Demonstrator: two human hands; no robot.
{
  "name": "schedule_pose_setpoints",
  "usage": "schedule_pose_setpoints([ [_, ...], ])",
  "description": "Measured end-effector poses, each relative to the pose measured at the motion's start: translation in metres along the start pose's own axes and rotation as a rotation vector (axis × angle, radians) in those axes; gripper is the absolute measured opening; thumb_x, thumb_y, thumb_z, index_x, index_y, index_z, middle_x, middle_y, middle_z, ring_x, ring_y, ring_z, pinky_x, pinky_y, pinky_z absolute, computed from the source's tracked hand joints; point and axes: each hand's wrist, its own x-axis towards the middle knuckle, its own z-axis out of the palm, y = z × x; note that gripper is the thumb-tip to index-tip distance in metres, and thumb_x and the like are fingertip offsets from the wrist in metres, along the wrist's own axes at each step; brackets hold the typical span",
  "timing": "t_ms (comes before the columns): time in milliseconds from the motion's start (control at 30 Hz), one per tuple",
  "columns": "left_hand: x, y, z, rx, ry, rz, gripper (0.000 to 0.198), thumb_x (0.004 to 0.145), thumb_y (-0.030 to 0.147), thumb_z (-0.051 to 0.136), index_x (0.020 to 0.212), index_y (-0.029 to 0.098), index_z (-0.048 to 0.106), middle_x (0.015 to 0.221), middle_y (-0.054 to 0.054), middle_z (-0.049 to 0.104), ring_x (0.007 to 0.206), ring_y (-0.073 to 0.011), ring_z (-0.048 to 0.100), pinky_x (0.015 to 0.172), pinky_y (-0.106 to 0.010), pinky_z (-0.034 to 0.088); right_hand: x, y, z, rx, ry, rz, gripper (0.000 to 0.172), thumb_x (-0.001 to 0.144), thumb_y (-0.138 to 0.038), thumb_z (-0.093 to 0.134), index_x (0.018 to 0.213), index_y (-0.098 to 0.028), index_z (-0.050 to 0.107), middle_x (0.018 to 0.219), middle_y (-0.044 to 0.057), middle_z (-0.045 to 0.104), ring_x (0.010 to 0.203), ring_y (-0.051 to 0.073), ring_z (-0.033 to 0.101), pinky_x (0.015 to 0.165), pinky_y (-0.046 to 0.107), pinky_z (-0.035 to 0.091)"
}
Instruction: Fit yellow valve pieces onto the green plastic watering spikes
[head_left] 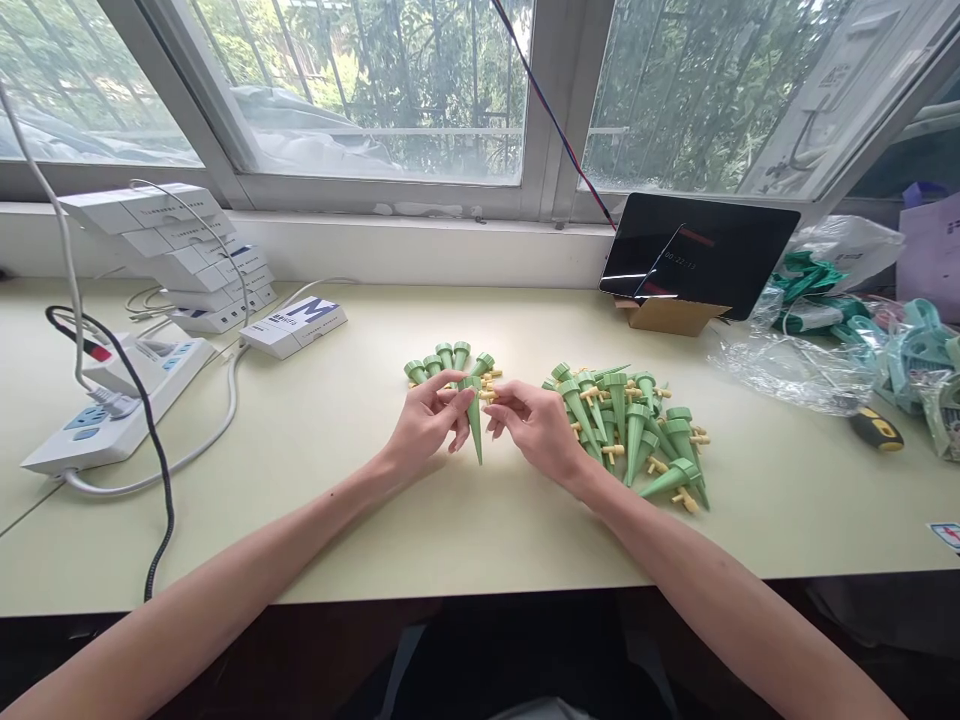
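Note:
My left hand [431, 418] is closed round a green plant watering spike [475, 425], which points down with its capped end up. At the spike's upper side, the fingers of my right hand [531, 425] pinch its small yellow valve [487, 395]. Behind my left hand stands a small group of similar green spikes [445, 356], caps up, with some yellow valves showing. A larger loose pile of green spikes with yellow valves [636, 420] lies just right of my right hand, partly hidden by it.
At the left are a power strip [112, 425] with cables, stacked white boxes [202, 250] and a single box [295, 326]. A tablet [697, 255] leans on a cardboard stand at the back right. Plastic bags [795, 370] and a yellow-black tool [876, 430] lie further right.

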Motion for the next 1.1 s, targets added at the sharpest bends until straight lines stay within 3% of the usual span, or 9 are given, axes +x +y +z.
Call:
schedule_pose_setpoints([
  [167, -0.0032, 0.0035, 0.0043, 0.108, 0.021, 0.096, 0.027, 0.087, 0.041, 0.069, 0.101, 0.02, 0.06, 0.051, 0.007, 0.056, 0.034, -0.0097, 0.052, 0.04, -0.024, 0.043, -0.0002, -0.0008, 0.0001, 0.043, 0.011, 0.04, 0.023, 0.09, -0.041, 0.064, 0.087, -0.018, 0.061, 0.068, 0.001, 0.068, 0.055, 0.015, 0.067, 0.061, 0.032, 0.058],
  [600, -0.0038, 0.0011, 0.005, 0.135, 0.041, 0.123, 0.026, 0.087, 0.041, 0.07, 0.099, 0.02, 0.062, 0.05, 0.007, 0.055, 0.036, -0.0099, 0.052, 0.038, -0.023, 0.043, -0.0009, -0.0055, 0.0009, 0.082, 0.029, 0.094, 0.029, 0.087, -0.046, 0.067, 0.088, -0.017, 0.063, 0.063, 0.001, 0.068, 0.052, 0.016, 0.065, 0.057, 0.032, 0.058],
  [867, 0.0018, -0.0026, 0.0005, -0.099, -0.038, -0.127, 0.031, 0.087, 0.047, 0.068, 0.096, 0.02, 0.057, 0.04, 0.009, 0.051, 0.029, -0.0079, 0.043, 0.033, -0.018, 0.033, -0.0004, -0.0046, 0.0018, 0.053, 0.029, 0.048, 0.021, 0.089, -0.039, 0.064, 0.089, -0.018, 0.061, 0.066, 0.001, 0.067, 0.054, 0.015, 0.065, 0.059, 0.031, 0.058],
  [1100, -0.0042, 0.0012, 0.0066, 0.117, 0.005, 0.097, 0.024, 0.089, 0.039, 0.067, 0.098, 0.02, 0.057, 0.047, 0.008, 0.055, 0.036, -0.0106, 0.052, 0.04, -0.024, 0.044, -0.0009, -0.0049, 0.0007, 0.03, 0.028, 0.06, 0.017, 0.09, -0.035, 0.062, 0.088, -0.018, 0.062, 0.063, 0.0, 0.066, 0.052, 0.014, 0.063, 0.056, 0.029, 0.055],
])
